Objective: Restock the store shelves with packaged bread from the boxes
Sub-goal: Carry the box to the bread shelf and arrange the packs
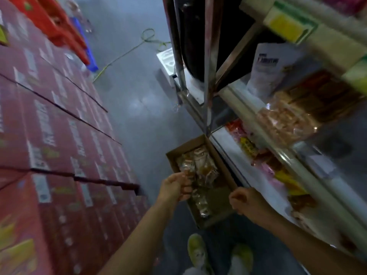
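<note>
Nearest, a pair of pale yellow-green shoes (199,253) stands on the grey concrete floor (139,108). Just beyond them sits an open brown cardboard box (218,155), pushed against the foot of the metal shelving unit (278,155) and holding clear-wrapped packets of brown bread (204,165). The left hand (175,188) reaches into the box, fingers curled around one of those packets at its near edge. The right hand (243,199) hovers at the box's right rim, fingers clenched; whether it holds anything, I cannot tell. On the shelves lie colourful snack packets (258,153) and bagged baked goods (286,120). To the left rises a wall of stacked red cartons (49,135), with red plastic crates (59,26) farther back.
</note>
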Motion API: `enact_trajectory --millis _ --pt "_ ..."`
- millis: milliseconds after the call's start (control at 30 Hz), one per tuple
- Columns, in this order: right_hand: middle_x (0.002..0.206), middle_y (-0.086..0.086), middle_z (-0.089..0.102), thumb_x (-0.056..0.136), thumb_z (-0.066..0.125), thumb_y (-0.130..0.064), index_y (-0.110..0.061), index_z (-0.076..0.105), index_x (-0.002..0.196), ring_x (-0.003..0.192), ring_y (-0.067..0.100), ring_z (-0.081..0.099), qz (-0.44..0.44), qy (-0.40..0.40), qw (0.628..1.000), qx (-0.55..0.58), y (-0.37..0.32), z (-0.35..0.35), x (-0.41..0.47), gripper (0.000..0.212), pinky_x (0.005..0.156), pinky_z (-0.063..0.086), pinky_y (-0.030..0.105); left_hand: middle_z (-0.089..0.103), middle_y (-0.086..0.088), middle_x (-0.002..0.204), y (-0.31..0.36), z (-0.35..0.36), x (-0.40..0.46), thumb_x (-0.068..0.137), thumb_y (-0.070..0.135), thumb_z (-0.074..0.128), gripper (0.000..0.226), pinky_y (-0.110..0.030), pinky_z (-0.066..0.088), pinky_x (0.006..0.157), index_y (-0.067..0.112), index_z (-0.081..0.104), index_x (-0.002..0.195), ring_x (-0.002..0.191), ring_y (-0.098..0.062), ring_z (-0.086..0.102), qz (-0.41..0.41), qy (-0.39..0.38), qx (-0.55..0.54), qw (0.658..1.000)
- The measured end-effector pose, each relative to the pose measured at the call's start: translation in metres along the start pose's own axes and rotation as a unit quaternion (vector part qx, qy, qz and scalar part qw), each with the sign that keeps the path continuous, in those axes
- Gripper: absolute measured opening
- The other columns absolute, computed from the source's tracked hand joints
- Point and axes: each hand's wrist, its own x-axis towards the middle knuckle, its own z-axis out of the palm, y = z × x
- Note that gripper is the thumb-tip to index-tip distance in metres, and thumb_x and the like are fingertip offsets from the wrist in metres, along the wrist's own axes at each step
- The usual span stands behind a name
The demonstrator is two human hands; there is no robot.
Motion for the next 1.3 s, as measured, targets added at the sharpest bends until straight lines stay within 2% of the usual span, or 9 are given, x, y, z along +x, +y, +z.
enact_trajectory --millis 267,467,600,700,800,1000,1133,1200,1300 --pt "0.091 -0.008 0.067 0.087 0.069 -0.023 -0.031 0.065 0.088 0.086 0.008 0.064 0.077 -0.039 0.996 -0.004 0.079 0.059 0.151 0.009 0.082 0.056 0.037 0.066 -0.007 0.092 -0.086 0.017 0.169 0.101 0.004 0.047 0.02 -0.029 0.053 0.065 0.011 0.063 0.111 0.073 -0.016 0.062 -0.106 0.02 -0.017 0.994" --pt "0.104 -0.004 0.056 0.092 0.065 -0.017 -0.018 0.05 0.124 0.088 0.008 0.054 0.175 0.002 0.981 0.077 0.128 0.093 0.275 0.035 0.064 0.041 0.022 0.059 -0.003 0.111 -0.142 0.034 0.293 0.101 0.013 0.05 0.021 -0.028 0.047 0.071 0.021 0.047 0.121 0.09 -0.015 0.058 -0.139 0.015 -0.027 0.99" --pt "0.141 0.013 0.048 0.084 0.073 -0.015 -0.01 0.033 0.144 0.126 0.032 0.048 0.234 0.053 0.964 0.111 0.17 0.112 0.343 0.073 0.103 0.042 0.042 0.048 -0.005 0.138 -0.184 0.041 0.377 0.09 0.029 0.061 0.055 -0.045 0.042 0.108 0.02 0.042 0.14 0.131 -0.028 0.046 -0.022 -0.014 0.202 0.979" --pt "0.155 0.015 0.028 0.077 0.08 -0.018 -0.01 0.012 0.154 0.141 0.035 0.031 0.278 0.076 0.949 0.125 0.198 0.127 0.386 0.104 0.112 0.03 0.042 0.017 -0.009 0.159 -0.193 0.043 0.425 0.091 0.025 0.066 0.082 -0.047 0.023 0.12 0.016 0.016 0.155 0.146 -0.03 0.019 0.082 0.01 0.444 0.892" --pt "0.161 0.013 0.011 0.075 0.082 -0.02 -0.013 -0.001 0.156 0.147 0.034 0.017 0.296 0.082 0.944 0.122 0.219 0.142 0.412 0.116 0.116 0.022 0.043 0.021 -0.014 0.157 -0.194 0.039 0.463 0.087 0.04 0.069 0.094 -0.048 0.017 0.121 0.011 0.011 0.155 0.144 -0.033 0.022 0.123 0.036 0.604 0.787" --pt "0.134 0.007 0.053 0.05 0.093 -0.026 -0.006 0.041 0.137 0.121 0.029 0.054 0.275 0.144 0.924 0.226 0.242 0.16 0.425 0.103 0.1 0.047 0.045 0.046 -0.014 0.138 -0.197 0.036 0.482 0.082 0.047 0.07 0.087 -0.041 0.031 0.107 0.01 0.026 0.147 0.126 -0.03 0.047 0.13 0.05 0.776 0.616" --pt "0.091 0.002 0.058 0.076 0.082 -0.021 -0.011 0.054 0.09 0.08 0.016 0.057 0.273 0.1 0.927 0.239 0.238 0.165 0.423 0.033 0.074 0.046 0.029 0.057 -0.001 0.098 -0.199 0.041 0.481 0.092 0.05 0.057 0.048 -0.037 0.039 0.088 0.019 0.049 0.128 0.088 -0.021 0.055 0.067 0.023 0.71 0.701" --pt "0.098 0.006 0.066 0.074 0.083 -0.022 -0.007 0.062 0.09 0.084 0.02 0.063 0.261 0.087 0.93 0.246 0.234 0.168 0.426 0.03 0.07 0.05 0.028 0.055 -0.002 0.101 -0.199 0.043 0.48 0.093 0.046 0.059 0.046 -0.034 0.049 0.082 0.02 0.05 0.129 0.088 -0.021 0.055 0.034 0.005 0.669 0.742" --pt "0.117 0.011 0.066 0.067 0.087 -0.028 -0.006 0.061 0.12 0.103 0.028 0.065 0.254 0.084 0.925 0.269 0.224 0.174 0.431 0.063 0.089 0.055 0.04 0.06 -0.008 0.118 -0.203 0.045 0.481 0.091 0.03 0.065 0.05 -0.041 0.056 0.088 0.019 0.047 0.136 0.104 -0.026 0.061 0.022 -0.025 0.596 0.802"
